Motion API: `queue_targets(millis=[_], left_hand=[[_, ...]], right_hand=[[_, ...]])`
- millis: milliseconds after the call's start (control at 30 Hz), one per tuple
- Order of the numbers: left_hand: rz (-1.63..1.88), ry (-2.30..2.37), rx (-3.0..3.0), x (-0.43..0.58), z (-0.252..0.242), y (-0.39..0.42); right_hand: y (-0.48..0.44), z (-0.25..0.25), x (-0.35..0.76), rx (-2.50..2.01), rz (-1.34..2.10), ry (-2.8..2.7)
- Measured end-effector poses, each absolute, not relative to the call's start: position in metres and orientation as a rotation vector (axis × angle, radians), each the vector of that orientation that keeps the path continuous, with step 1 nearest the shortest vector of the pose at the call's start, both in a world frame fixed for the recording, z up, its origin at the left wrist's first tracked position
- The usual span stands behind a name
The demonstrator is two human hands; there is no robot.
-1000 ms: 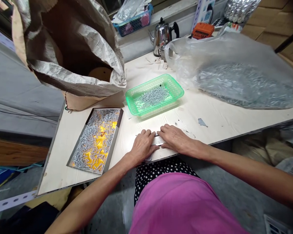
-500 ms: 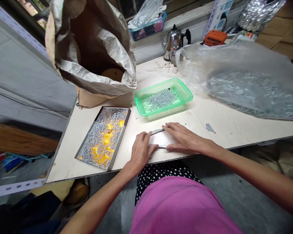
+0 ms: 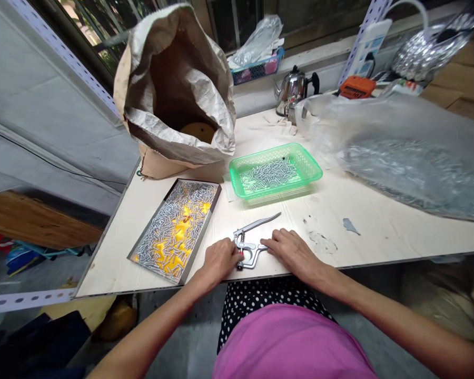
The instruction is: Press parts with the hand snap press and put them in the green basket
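Note:
A pair of metal snap-fastener pliers (image 3: 253,247) lies on the table near its front edge, handles spread and pointing right, with a spring between them. My left hand (image 3: 220,259) is closed around the jaw end, where a small red part shows by the thumb. At the end of the lower handle, my right hand (image 3: 294,253) has its fingers curled on the metal; its thumb is mostly hidden. The upper handle stands free of both hands. Left of the pliers is a shallow metal tray (image 3: 200,231) of small silver screw-like pieces over a yellow bottom.
Behind the pliers stands a green plastic basket (image 3: 276,193) holding more silver pieces. A large open sack (image 3: 217,105) rises at the back left. On the right lies a clear plastic bag (image 3: 414,168) of metal pieces. A steel kettle (image 3: 294,87) and orange box (image 3: 357,87) stand behind.
My right hand has come off the upper handle and stays at the lower one. My left hand has shifted to the jaw end, leaving more of the pliers visible. The camera view has tilted.

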State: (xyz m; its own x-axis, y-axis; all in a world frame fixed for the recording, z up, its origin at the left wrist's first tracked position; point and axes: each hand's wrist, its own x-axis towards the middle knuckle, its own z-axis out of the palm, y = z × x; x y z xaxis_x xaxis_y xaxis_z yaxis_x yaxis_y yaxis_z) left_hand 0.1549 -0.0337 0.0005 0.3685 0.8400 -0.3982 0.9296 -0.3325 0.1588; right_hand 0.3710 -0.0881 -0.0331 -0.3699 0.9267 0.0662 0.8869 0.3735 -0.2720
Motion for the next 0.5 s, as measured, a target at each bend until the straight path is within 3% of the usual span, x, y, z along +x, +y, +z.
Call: queue_targets(millis=[167, 233, 367, 433, 500], left_hand=[[-0.405, 1.387, 2.607, 0.147, 0.030, -0.020], [-0.117, 1.459, 2.659, 0.154, 0.058, -0.008], [0.809, 1.473, 2.698, 0.166, 0.123, 0.021], [0.972, 1.506, 2.681, 0.158, 0.140, 0.036], [0.892, 1.624, 2.670, 0.135, 0.139, 0.047]], right_hand=[[-0.086, -0.039, 0.381, -1.673, 0.200, -2.367], [-0.085, -0.039, 0.382, -1.676, 0.186, -2.364], [-0.088, -0.043, 0.381, -1.669, 0.155, -2.370], [-0.090, -0.047, 0.381, -1.663, 0.110, -2.364], [-0.092, -0.053, 0.381, -1.656, 0.071, -2.354]])
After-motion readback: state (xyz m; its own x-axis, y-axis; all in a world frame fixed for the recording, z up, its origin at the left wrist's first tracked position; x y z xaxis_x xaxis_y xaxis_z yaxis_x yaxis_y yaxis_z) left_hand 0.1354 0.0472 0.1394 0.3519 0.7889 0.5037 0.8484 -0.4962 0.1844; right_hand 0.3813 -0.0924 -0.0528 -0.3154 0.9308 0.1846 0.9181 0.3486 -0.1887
